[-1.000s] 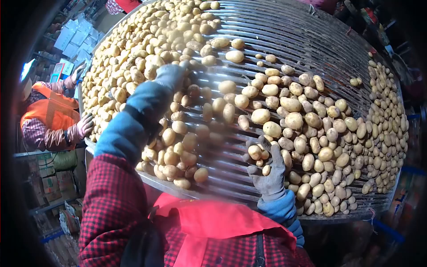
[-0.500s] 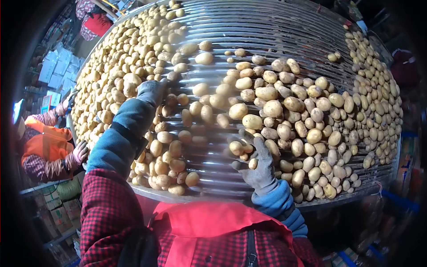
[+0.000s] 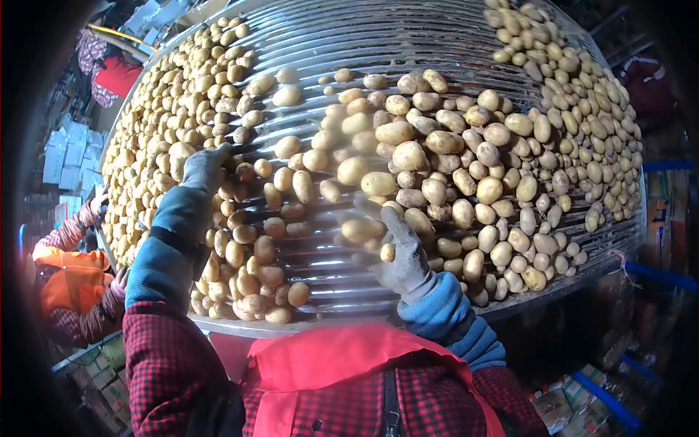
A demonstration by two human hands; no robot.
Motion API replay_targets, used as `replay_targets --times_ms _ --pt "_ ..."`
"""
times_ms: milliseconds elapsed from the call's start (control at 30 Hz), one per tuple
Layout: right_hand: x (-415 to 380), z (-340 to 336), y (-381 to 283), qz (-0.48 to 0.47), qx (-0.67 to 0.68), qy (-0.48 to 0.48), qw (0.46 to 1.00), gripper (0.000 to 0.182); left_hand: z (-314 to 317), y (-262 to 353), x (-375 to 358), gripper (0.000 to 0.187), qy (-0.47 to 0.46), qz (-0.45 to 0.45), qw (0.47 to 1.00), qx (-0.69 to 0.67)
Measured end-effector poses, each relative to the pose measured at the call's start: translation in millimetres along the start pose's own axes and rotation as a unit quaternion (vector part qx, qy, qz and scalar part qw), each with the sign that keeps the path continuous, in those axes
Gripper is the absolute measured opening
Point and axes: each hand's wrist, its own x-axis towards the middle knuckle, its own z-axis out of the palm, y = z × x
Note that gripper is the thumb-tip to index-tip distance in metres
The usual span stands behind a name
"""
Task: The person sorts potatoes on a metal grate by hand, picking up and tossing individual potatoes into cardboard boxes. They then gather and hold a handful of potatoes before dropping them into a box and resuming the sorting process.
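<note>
My left hand (image 3: 204, 169), in a grey glove, rests palm down at the inner edge of the left heap of potatoes (image 3: 164, 120). Its visible fingers stretch out over a few potatoes, and the rest of them are hidden. My right hand (image 3: 397, 255), also gloved, curls around potatoes at the near side of the middle heap (image 3: 466, 171). A small potato (image 3: 387, 253) lies against its fingers, with a larger blurred potato (image 3: 357, 231) just beyond. Both hands are over a slatted metal rack (image 3: 335, 284).
More potatoes (image 3: 593, 124) lie along the rack's right side. A co-worker in an orange vest (image 3: 73, 288) stands at the left edge, hands by the heap. Another person in red (image 3: 113, 79) is at the far left. Pale boxes (image 3: 69, 156) are stacked behind.
The view has shifted, so the rack and left hand appear further left. My right hand has moved slightly, and the potatoes around its fingers changed position. Several mid-rack potatoes are blurred by motion.
</note>
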Motion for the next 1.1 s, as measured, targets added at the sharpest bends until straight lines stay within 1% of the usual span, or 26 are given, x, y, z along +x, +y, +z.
replay_targets --times_ms 67,100,133,167,233,300,333,367,400,433,467,500,533,633,667,700,733,767,833,867,900,933,967,1033,1067,1100 --pt "5 -10 11 -0.006 0.016 0.005 1.000 0.070 -16 8 -7 0.041 -0.005 -0.023 0.999 -0.041" --pt "5 -10 12 -0.007 0.010 0.013 1.000 0.066 -23 15 -13 0.040 -0.008 -0.036 0.997 -0.063" --pt "6 -7 11 -0.009 0.004 0.020 1.000 0.062 -28 23 -19 0.039 0.028 -0.061 0.994 -0.090" --pt "3 -2 7 -0.010 -0.013 0.022 1.000 0.057 -35 30 -26 0.040 0.029 -0.104 0.986 -0.129" --pt "1 3 5 -0.014 -0.035 0.027 0.999 0.055 -55 56 -51 0.043 0.054 -0.090 0.970 -0.220" --pt "5 -1 13 -0.023 -0.047 0.033 0.998 0.058 -87 100 -78 0.048 0.045 -0.046 0.937 -0.345" --pt "11 -12 24 -0.039 -0.048 0.034 0.998 0.058 -65 105 -81 0.047 0.059 0.016 0.892 -0.448" --pt "7 -5 14 0.000 0.008 0.027 1.000 0.056 -67 130 -87 0.047 0.164 0.145 0.881 -0.419" --pt "2 3 5 0.040 0.065 0.023 0.997 0.054 -90 156 -102 0.046 0.134 0.184 0.880 -0.418" --pt "-2 10 -4 0.080 0.120 0.024 0.989 0.052 -99 172 -106 0.047 0.131 0.264 0.875 -0.384" --pt "5 -11 12 -0.105 -0.296 -0.003 0.949 0.050 -105 195 -111 0.046 0.171 0.308 0.850 -0.392" --pt "6 -22 19 -0.188 -0.477 -0.024 0.858 0.048 -118 212 -117 0.047 0.129 0.337 0.896 -0.259" --pt "7 -28 23 -0.280 -0.629 -0.011 0.725 0.047 -110 220 -117 0.050 0.128 0.377 0.890 -0.222" --pt "-3 -40 19 -0.312 -0.559 0.037 0.768 0.042 -114 252 -116 0.056 0.142 0.441 0.848 -0.258" --pt "-7 -42 18 -0.322 -0.534 0.052 0.780 0.042 -121 259 -118 0.060 0.115 0.450 0.850 -0.250" --pt "-17 -32 13 -0.281 -0.384 0.033 0.879 0.040 -118 264 -115 0.063 0.127 0.461 0.845 -0.239" --pt "-27 -22 8 -0.245 -0.181 0.020 0.952 0.040 -120 270 -110 0.063 0.144 0.471 0.835 -0.247" --pt "-36 -12 3 -0.216 0.005 0.028 0.976 0.042 -122 274 -103 0.063 0.161 0.481 0.823 -0.255" --pt "-56 -1 -20 -0.227 0.107 0.030 0.968 0.050 -128 280 -82 0.065 0.180 0.465 0.811 -0.306" --pt "-61 -9 -30 -0.160 0.152 0.047 0.974 0.054 -129 286 -64 0.064 0.211 0.459 0.801 -0.321" --pt "-67 -15 -38 -0.108 0.200 0.067 0.972 0.058 -125 296 -41 0.064 0.228 0.441 0.808 -0.318" --pt "-70 -20 -42 -0.086 0.229 0.071 0.967 0.062 -127 308 -26 0.065 0.234 0.425 0.825 -0.289" --pt "-74 -25 -46 -0.065 0.257 0.053 0.963 0.062 -131 322 -11 0.066 0.241 0.407 0.842 -0.260" --pt "-78 -33 -49 -0.063 0.278 -0.027 0.958 0.064 -120 351 28 0.067 0.253 0.425 0.836 -0.240" --pt "-77 -33 -49 -0.069 0.287 -0.041 0.955 0.065 -116 366 45 0.060 0.195 0.415 0.854 -0.248" --pt "-74 -34 -47 -0.087 0.297 -0.006 0.951 0.064 -111 377 58 0.058 0.175 0.398 0.875 -0.211"
